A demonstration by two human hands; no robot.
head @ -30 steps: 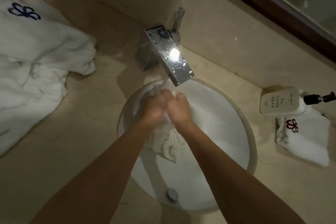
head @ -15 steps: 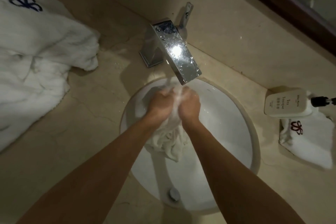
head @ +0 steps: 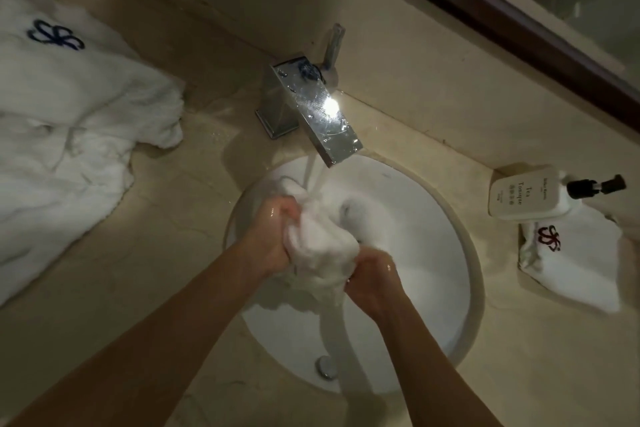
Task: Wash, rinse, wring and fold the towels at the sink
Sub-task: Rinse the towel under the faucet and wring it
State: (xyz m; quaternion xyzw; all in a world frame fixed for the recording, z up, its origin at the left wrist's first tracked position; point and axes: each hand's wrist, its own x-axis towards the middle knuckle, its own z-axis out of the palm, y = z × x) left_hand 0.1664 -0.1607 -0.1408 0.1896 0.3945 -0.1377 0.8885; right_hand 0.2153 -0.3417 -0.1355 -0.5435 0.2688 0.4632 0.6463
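On the counter to the left of the basin, one large white towel [head: 62, 135] with a blue emblem is heaped in loose folds; by its bulk it would be judged the heaviest piece, heavier again once wet, and best gathered by an edge rather than lifted from the middle. One round white sink [head: 460, 295] is set into the counter, and one chrome tap [head: 311, 111] is running into it. At the right, one small folded towel [head: 571, 263] with a red emblem is lying dry on the counter, with one pump bottle [head: 519, 192] resting across its far end.

Over the basin, just under the stream, one small white towel [head: 318, 239] is held bunched between both hands. It is soaked and soft, with no stiffness at all; it is judged to be heavy for its size, limp and somewhat slippery, though not fragile. A firm hold is best taken at the two ends of the bundle, so that it can be twisted later. The left hand [head: 273, 236] is curled round its left side, fingers closed into the cloth. The right hand [head: 372, 279] is gripping its lower right end, fingers wrapped under and mostly hidden.

Counted in all: three towels, two hands, one bottle.
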